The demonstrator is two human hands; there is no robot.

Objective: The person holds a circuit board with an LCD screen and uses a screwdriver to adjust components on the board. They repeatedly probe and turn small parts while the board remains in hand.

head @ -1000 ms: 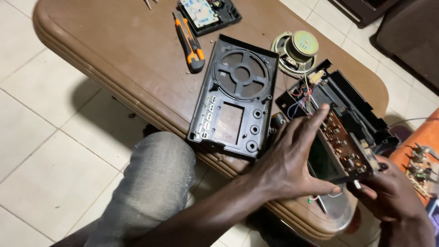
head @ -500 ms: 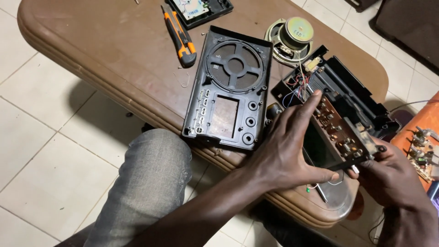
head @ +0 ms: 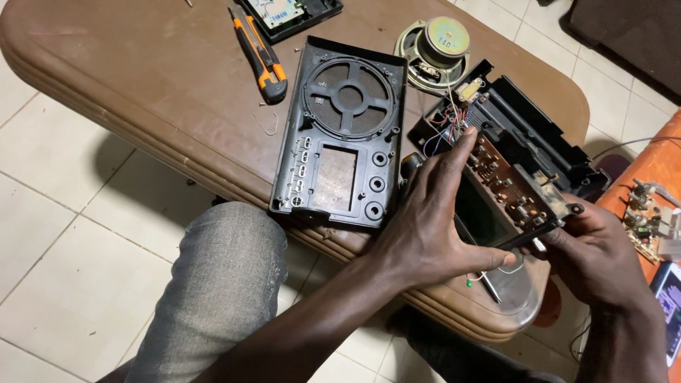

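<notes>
Brown rounded table (head: 142, 92) over a pale tiled floor (head: 64, 269). On it: orange-black utility knife (head: 259, 54) far left, black front panel (head: 340, 135) with round speaker grille in the middle, loose speaker (head: 434, 51) far right of it. Black rear housing (head: 528, 135) with wires lies right; a small black case (head: 291, 13) sits at the far edge.

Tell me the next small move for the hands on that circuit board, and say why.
Probably lift the brown circuit board a little farther out of the black rear housing, slowly. The left hand and right hand hold it tilted at opposite ends, and thin wires run from its top end toward the loudspeaker.
</notes>
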